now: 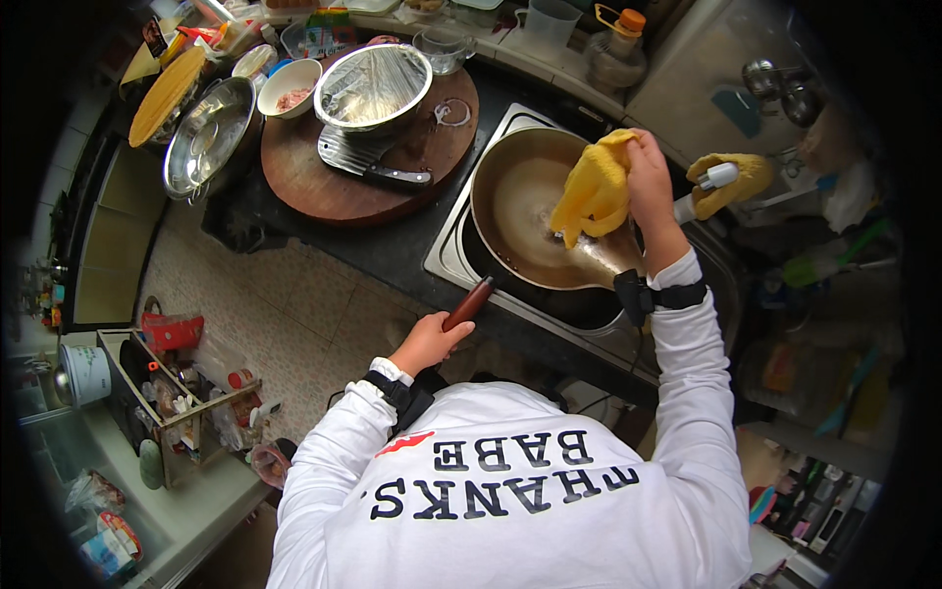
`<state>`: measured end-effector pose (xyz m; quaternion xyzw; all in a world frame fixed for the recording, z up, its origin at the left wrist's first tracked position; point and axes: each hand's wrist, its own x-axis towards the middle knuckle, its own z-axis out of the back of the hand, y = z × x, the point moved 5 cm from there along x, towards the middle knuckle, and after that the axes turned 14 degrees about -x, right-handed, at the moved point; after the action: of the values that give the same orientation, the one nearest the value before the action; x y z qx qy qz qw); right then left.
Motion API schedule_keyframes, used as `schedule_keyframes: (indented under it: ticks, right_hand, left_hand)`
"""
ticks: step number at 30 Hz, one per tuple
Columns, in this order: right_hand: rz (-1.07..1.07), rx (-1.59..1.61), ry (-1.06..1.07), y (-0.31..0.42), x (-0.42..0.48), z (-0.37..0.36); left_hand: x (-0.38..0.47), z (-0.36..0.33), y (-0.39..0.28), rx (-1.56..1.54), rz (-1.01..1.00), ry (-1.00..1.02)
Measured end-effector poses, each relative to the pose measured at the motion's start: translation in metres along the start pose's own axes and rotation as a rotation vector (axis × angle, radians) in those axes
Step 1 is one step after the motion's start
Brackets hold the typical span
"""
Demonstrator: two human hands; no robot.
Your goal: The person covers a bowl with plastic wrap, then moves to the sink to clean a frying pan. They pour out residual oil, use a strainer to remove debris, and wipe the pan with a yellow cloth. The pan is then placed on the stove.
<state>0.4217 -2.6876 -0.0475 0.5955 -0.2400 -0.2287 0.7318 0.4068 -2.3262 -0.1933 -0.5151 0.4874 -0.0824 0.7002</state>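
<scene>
My left hand (pixel 429 344) is wrapped around the dark red-brown handle (pixel 469 303) of a wide metal wok (pixel 526 191). The wok rests on a stove hob (pixel 449 258), its inside brownish and shiny with a wet-looking patch at the lower right. Over the wok's right side, my right hand (pixel 649 177) grips a yellow cloth (pixel 595 188) at its top. The cloth hangs in folds, and its lower end hides part of the wok's inner wall; whether it touches the metal I cannot tell.
Left of the hob, a round wooden chopping board (pixel 302 177) bears a cleaver (pixel 368 162) and a film-covered metal bowl (pixel 374 85). Beside them are a white bowl of meat (pixel 289 88) and a steel basin (pixel 210 136). A faucet (pixel 710 180) with another yellow cloth stands right.
</scene>
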Motion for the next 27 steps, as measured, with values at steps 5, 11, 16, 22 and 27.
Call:
schedule_keyframes:
  ticks: [5,11,16,22,27]
  right_hand:
    - [0.046,0.051,-0.102,-0.016,0.009,0.02]
    - [-0.483,-0.576,-0.242,-0.139,0.009,0.052]
    - [-0.056,-1.048,0.052,-0.147,-0.019,0.039]
    - [0.187,-1.201,0.617,-0.155,-0.061,-0.022]
    - [0.009,-1.31,0.757,-0.151,-0.068,-0.007]
  left_hand:
    - [0.001,-0.001,0.001,0.005,0.015,0.008]
    - [0.0,-0.001,0.001,-0.002,0.026,0.012]
    - [-0.001,0.0,0.0,-0.01,0.034,0.003]
    - [-0.001,-0.001,-0.002,0.003,0.055,0.006]
    - [-0.001,-0.002,-0.001,-0.015,0.06,0.003]
